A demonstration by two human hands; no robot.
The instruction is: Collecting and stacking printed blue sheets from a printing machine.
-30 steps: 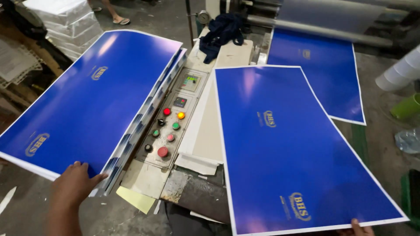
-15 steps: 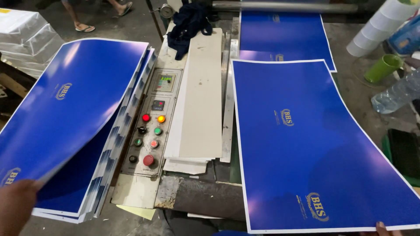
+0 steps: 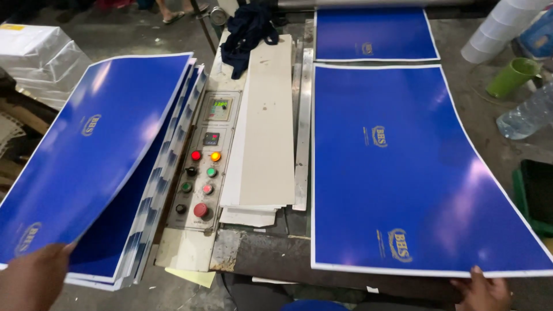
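Centre: grey metal control panel [image 3: 204, 167] with red, amber and green push buttons and two small displays. Just right of it, a stack of long off-white card strips [image 3: 265, 132] beside a narrow steel rail [image 3: 303, 126]. Far centre: crumpled dark navy cloth [image 3: 246, 31] lying on the strips' far end. Far left: white plastic-wrapped bundle [image 3: 43, 57]. Far right: green plastic cup [image 3: 512, 75], clear plastic bottle [image 3: 527, 115], white paper roll [image 3: 495, 31]. Near centre: yellow paper scrap [image 3: 193, 277].
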